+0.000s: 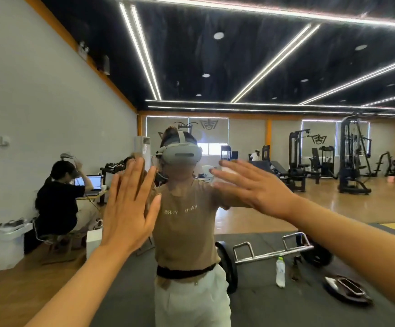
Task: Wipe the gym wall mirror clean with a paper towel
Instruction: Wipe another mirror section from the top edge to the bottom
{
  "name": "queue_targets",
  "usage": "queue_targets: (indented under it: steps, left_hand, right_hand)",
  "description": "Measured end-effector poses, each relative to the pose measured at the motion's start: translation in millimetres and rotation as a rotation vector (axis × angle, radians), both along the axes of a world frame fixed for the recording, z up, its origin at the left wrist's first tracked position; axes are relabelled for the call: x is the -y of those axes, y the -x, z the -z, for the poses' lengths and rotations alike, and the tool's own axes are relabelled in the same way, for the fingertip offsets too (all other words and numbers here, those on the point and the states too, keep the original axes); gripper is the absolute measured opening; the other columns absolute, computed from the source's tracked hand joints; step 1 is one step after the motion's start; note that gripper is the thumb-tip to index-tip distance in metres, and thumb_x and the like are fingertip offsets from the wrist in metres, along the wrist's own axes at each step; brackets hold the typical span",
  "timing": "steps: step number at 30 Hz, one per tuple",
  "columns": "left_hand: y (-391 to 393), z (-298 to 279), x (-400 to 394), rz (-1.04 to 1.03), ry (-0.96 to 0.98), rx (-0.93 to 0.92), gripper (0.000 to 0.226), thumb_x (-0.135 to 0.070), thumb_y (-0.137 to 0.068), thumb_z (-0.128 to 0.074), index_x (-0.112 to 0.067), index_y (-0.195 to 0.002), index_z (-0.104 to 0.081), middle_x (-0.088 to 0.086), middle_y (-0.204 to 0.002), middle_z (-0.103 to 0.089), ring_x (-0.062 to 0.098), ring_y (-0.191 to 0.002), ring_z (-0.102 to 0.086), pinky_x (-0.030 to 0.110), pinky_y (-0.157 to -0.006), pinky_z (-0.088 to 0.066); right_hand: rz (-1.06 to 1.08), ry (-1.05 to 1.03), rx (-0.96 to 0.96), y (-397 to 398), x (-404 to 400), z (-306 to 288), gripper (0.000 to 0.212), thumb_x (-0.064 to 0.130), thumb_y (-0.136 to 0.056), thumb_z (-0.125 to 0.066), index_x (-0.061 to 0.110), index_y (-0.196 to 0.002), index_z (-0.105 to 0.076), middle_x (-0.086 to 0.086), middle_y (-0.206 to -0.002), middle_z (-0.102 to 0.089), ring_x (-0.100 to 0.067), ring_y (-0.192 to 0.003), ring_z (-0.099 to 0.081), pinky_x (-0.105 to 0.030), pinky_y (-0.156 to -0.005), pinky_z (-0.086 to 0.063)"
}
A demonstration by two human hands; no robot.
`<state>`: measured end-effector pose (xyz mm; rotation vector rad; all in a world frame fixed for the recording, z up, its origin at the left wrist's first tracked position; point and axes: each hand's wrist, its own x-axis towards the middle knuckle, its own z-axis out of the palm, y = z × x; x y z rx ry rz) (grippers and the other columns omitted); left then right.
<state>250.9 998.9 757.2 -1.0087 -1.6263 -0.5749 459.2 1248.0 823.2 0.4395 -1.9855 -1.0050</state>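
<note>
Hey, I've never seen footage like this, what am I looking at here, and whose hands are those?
This is one picture from a camera worn on a person's head. They face a big wall mirror, so the figure in the middle is their own reflection, headset included. The two bare arms reaching in belong to them: left hand and right hand, both open and flat, close to the glass. Neither holds anything; no paper towel shows. Reflected behind are a barbell and a bottle on the floor mat, gym machines, and someone seated at a laptop.

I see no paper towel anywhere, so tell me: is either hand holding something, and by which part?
Nothing is held. The left hand and right hand are both open and flat, fingers spread, raised toward the mirror.
</note>
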Motion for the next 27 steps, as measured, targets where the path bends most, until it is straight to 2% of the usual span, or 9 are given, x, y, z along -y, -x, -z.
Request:
queue_targets:
  steps: [2,5,6,8,11,14,19,22,27]
  left_hand:
    - [5,4,6,0.002,-0.012,-0.002,0.067,-0.041,-0.100,-0.033,-0.014,-0.160,-0.019,0.007,-0.168,-0.007,0.025,-0.155,-0.008,0.043,-0.126,-0.001]
    - [8,8,14,0.017,-0.027,0.005,0.066,-0.040,-0.101,-0.033,-0.014,-0.160,-0.019,0.007,-0.168,-0.008,0.024,-0.155,-0.010,0.047,-0.125,-0.006]
    - [8,9,16,0.019,-0.035,0.000,0.065,-0.039,-0.101,-0.034,-0.014,-0.160,-0.019,0.007,-0.168,-0.009,0.024,-0.155,-0.010,0.047,-0.125,-0.007]
    - [13,10,23,0.015,-0.067,0.007,0.065,-0.037,-0.100,-0.035,-0.015,-0.159,-0.020,0.006,-0.168,-0.008,0.023,-0.155,-0.008,0.044,-0.125,-0.004]
    - [27,6,38,-0.027,-0.126,0.061,0.064,-0.036,-0.101,-0.034,-0.014,-0.159,-0.021,0.003,-0.169,-0.002,0.022,-0.155,-0.004,0.038,-0.125,0.003]
    - [37,8,44,-0.063,-0.099,0.008,0.063,-0.035,-0.101,-0.034,-0.014,-0.159,-0.020,0.003,-0.169,-0.002,0.021,-0.155,-0.005,0.040,-0.125,0.001]
    - [49,13,41,-0.072,-0.102,-0.067,0.061,-0.034,-0.103,-0.032,-0.010,-0.158,-0.024,0.012,-0.167,-0.014,0.027,-0.154,-0.013,0.051,-0.124,-0.011]
    - [52,15,41,-0.071,-0.104,-0.092,0.061,-0.034,-0.103,-0.032,-0.010,-0.158,-0.023,0.014,-0.166,-0.016,0.029,-0.154,-0.014,0.054,-0.122,-0.015]
    - [50,14,41,-0.067,-0.110,-0.081,0.060,-0.036,-0.102,-0.030,-0.010,-0.157,-0.028,0.012,-0.166,-0.018,0.029,-0.153,-0.019,0.048,-0.125,-0.008]
  right_hand:
    - [-0.023,0.163,-0.201,4,11,-44,0.046,0.018,-0.099,-0.050,0.014,-0.144,-0.044,-0.014,-0.154,-0.041,-0.037,-0.145,-0.031,-0.045,-0.122,-0.022]
    - [-0.068,0.642,-0.550,29,50,-98,0.042,0.024,-0.104,-0.038,0.013,-0.143,-0.050,-0.013,-0.159,-0.033,-0.037,-0.150,-0.020,-0.034,-0.121,-0.003]
    - [-0.075,0.769,-0.634,45,67,-107,0.041,0.019,-0.105,-0.040,0.014,-0.144,-0.048,-0.011,-0.160,-0.031,-0.036,-0.151,-0.017,-0.035,-0.122,-0.001]
    - [-0.086,0.856,-0.705,81,96,-107,0.046,0.003,-0.100,-0.049,0.013,-0.145,-0.047,-0.009,-0.159,-0.033,-0.035,-0.150,-0.019,-0.048,-0.125,-0.011]
    - [-0.170,0.730,-0.629,114,123,-69,0.061,-0.009,-0.091,-0.059,0.012,-0.146,-0.046,-0.011,-0.157,-0.037,-0.036,-0.148,-0.024,-0.052,-0.121,-0.026]
    - [-0.221,0.605,-0.366,119,134,-1,0.071,-0.009,-0.085,-0.057,0.013,-0.150,-0.039,-0.011,-0.159,-0.033,-0.034,-0.150,-0.019,-0.052,-0.112,-0.040]
    - [-0.141,0.123,0.077,103,110,82,0.044,0.007,-0.106,-0.035,0.011,-0.149,-0.045,-0.008,-0.158,-0.037,-0.031,-0.150,-0.024,-0.046,-0.124,-0.018]
    - [-0.113,-0.095,0.193,89,94,57,0.045,0.006,-0.104,-0.039,0.014,-0.147,-0.048,-0.004,-0.158,-0.038,-0.027,-0.150,-0.027,-0.042,-0.125,-0.017]
    - [-0.068,0.081,-0.026,77,86,-50,0.056,0.003,-0.094,-0.056,0.011,-0.148,-0.046,-0.009,-0.159,-0.036,-0.031,-0.150,-0.023,-0.044,-0.122,-0.026]
